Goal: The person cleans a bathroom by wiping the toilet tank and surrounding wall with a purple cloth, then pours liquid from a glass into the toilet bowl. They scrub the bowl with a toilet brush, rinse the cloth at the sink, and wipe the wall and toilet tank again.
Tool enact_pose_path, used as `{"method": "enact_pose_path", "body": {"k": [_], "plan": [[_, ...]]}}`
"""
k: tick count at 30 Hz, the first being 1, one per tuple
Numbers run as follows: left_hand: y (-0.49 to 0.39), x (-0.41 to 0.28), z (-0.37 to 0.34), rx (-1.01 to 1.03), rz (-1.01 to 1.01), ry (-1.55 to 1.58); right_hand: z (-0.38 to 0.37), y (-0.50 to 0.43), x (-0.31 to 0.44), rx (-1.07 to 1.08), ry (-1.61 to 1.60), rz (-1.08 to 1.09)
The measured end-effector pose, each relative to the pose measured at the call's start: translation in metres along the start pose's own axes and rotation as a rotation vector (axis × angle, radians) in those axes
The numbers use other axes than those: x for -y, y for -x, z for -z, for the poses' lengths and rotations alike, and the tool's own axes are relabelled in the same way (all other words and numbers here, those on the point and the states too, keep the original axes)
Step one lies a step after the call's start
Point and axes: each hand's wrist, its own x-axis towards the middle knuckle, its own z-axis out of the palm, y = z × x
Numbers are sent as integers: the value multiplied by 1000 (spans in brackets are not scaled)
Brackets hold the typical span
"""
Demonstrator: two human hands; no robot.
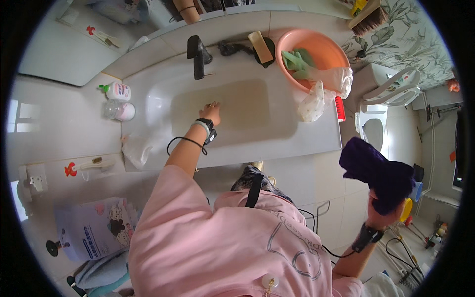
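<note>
Cloudy water stands in a white rectangular washbasin (pixel 319 137). My left hand (pixel 210 113) reaches down over its middle, a ring on one finger. The fingertips are hard to make out at the water, so I cannot tell how the fingers are set. Out to the right, away from the basin, my right hand (pixel 386 215) grips a dark purple cloth (pixel 374 170), bunched and hanging beyond the fist. A black faucet (pixel 199 61) rises at the basin's back edge.
On the basin's right corner sits an orange plastic tub (pixel 334 48) with green rubber gloves (pixel 297 63) draped over its rim. A soap bar (pixel 261 47), a pump bottle (pixel 118 91) and a clear jar (pixel 120 110) stand around the basin. A toilet (pixel 373 126) is at right.
</note>
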Motion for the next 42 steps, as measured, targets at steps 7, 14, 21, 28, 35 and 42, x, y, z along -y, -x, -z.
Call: {"method": "enact_pose_path", "body": {"k": [7,14,21,28,35,42], "plan": [[-50,-10,-40,141,80,-44,-9,29,25,-320,67,142],[-49,-2,-17,210,30,-77,-12,25,17,-360,13,121],[7,30,60,442,-135,1464,-4,2,22,-274,188,55],[83,-34,61,-488,126,295,42,-21,47,-139,18,-78],[186,-310,100,-249,-614,1395,97,-36,118,-79,368,-491],[271,-512,164,399,-956,1140,115,-98,200,478,673,-475]]}}
